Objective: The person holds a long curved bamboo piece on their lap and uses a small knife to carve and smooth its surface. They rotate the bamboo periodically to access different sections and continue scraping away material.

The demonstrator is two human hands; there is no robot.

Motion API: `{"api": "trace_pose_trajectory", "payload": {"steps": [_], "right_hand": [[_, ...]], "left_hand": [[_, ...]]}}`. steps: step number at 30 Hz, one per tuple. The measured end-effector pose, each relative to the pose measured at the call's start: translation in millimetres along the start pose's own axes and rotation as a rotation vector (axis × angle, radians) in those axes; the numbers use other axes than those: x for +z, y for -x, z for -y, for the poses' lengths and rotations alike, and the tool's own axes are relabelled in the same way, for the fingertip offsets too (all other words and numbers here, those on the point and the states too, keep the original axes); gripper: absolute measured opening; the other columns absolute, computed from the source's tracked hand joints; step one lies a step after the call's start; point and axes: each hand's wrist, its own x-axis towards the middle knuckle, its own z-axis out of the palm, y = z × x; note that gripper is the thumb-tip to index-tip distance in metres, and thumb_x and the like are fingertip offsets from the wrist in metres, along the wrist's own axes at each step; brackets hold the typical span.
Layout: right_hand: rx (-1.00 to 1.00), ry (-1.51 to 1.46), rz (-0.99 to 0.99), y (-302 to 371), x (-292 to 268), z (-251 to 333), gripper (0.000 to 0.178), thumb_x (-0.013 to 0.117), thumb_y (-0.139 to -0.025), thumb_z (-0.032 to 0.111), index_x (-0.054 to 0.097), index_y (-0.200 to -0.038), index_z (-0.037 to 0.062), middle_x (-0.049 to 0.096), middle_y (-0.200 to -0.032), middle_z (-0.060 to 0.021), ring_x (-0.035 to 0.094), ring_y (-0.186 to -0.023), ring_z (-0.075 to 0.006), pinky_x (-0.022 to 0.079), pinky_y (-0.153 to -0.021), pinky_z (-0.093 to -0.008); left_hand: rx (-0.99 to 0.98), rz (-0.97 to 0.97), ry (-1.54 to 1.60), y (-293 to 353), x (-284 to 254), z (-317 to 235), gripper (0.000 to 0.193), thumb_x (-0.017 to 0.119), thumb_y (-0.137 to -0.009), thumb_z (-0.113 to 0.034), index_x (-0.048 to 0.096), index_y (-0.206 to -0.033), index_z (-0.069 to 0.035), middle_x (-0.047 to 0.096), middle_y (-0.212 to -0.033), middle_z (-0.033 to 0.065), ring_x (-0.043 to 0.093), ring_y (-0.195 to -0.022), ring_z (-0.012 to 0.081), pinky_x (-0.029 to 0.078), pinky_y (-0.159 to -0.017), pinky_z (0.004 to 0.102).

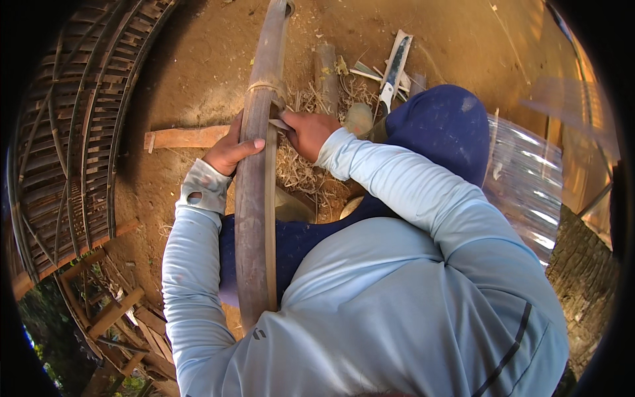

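Observation:
A long split bamboo pole (254, 198) runs from my lap away from me, its edge turned to the right and a node ring partway along. My left hand (229, 147) is closed round its left side, thumb lying across the top. At the pole's right edge, just below the node, my right hand (309, 132) is closed on a small knife; only its short pale blade (279, 124) shows, against the bamboo. The handle is hidden in my fist. Curly shavings (297, 165) lie on the ground below.
A long-bladed tool (395, 69) with a black-and-white handle lies at the far right. Behind my left hand is a flat wood strip (185, 137). A slatted bamboo frame (86, 119) stands left. Clear corrugated sheeting (526, 178) and a rough log (582, 291) are right.

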Motion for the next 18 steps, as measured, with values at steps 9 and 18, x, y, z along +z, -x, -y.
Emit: {"api": "trace_pose_trajectory", "payload": {"steps": [9,18], "right_hand": [[-0.105,0.199,0.083,-24.6,-5.5,0.7,0.025,0.053,-0.086,0.016,0.056,-0.109,0.0062,0.067,-0.086,-0.0233,0.066,-0.079,-0.0421,0.052,-0.067,-0.0509],[-0.231,0.326,-0.037,-29.1,1.8,-13.4,0.023,0.054,-0.084,0.013,0.055,-0.107,0.0066,0.066,-0.087,-0.0199,0.066,-0.081,-0.0407,0.053,-0.069,-0.0494]], "left_hand": [[0.089,0.011,-0.094,-10.6,-13.5,20.2,0.11,0.076,-0.076,-0.044,0.011,-0.152,0.001,0.043,-0.14,0.0206,0.041,-0.131,0.0301,0.031,-0.11,0.0378],[0.077,0.015,-0.057,-8.4,-6.6,8.8,0.109,0.077,-0.076,-0.041,0.011,-0.152,-0.001,0.043,-0.14,0.0189,0.041,-0.13,0.0288,0.032,-0.109,0.0374]]}}
